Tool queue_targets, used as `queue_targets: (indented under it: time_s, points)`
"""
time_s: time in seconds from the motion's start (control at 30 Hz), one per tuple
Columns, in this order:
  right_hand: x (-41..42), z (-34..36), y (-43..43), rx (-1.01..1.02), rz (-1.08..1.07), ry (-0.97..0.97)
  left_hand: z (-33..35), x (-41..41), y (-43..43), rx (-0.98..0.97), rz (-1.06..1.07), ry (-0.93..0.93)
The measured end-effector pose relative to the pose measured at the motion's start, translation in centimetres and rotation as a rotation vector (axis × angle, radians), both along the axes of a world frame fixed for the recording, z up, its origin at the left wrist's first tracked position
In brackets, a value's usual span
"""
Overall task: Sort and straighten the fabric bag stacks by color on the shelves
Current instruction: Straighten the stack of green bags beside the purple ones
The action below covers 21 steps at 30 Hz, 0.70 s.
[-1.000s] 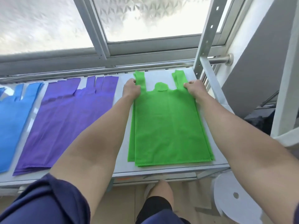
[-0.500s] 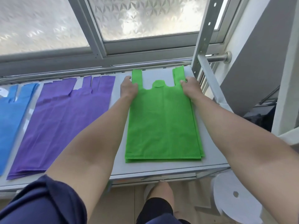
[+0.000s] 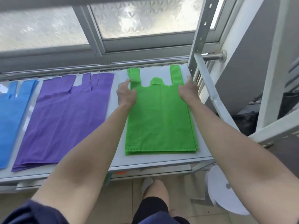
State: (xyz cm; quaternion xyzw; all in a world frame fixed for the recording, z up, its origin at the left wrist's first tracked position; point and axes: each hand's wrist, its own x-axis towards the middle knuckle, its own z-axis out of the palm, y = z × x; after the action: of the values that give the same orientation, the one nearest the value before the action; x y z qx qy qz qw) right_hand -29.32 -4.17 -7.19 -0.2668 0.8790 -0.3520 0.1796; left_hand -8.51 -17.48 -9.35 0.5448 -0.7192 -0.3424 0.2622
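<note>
— Bags are seen on the shelf (image 3: 116, 143). How are they laid, from left to right?

— A blue stack (image 3: 9, 113) is laid at the far left. A purple stack (image 3: 64, 120) is laid just beside it. A green stack (image 3: 160, 120) is laid at the right end, close to the shelf post.

— Where are the hands placed?

— Both are placed at the far end of the green stack, by its two handles. The left hand (image 3: 126, 94) is set against the left edge. The right hand (image 3: 187, 92) is set against the right edge. So the green stack is kept between the two hands.

— Is anything gripped?

— No grip can be seen. The left fingers (image 3: 128, 81) are loosely bent and only touch the edge by the left handle. The right fingers (image 3: 189, 78) are laid out almost straight along the other edge.

— Which way is the green stack pointed?

— Its long side is run from the front of the shelf to the window, with the handles at the window end. At the near right corner a few layers are shown a little out of line.

— What is called for next?

— Most likely the sides are to be squeezed in evenly, so the layers are lined up. After that, the purple stack looks fanned at its handles, and it is reached more easily by the left hand.
</note>
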Motion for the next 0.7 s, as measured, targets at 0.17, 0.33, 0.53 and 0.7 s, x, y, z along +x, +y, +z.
queue_targets:
  time_s: [0.17, 0.33, 0.53, 0.7]
  points:
    - [4.7, 0.2, 8.5, 0.083, 0.017, -0.141, 0.2, 4.8, 8.8, 0.146, 0.038, 0.025]
    - [8.6, 0.6, 15.8, 0.163, 0.058, -0.153, 1.8, 8.3, 17.4, 0.189, 0.147, -0.223]
    - [10.7, 0.3, 17.1, 0.311, 0.154, 0.05, 1.6, 7.6, 19.3, 0.263, 0.152, -0.329]
    - [10.1, 1.1, 18.2, 0.323, 0.196, -0.004, 1.9, 9.5, 20.2, 0.407, 0.028, -0.162]
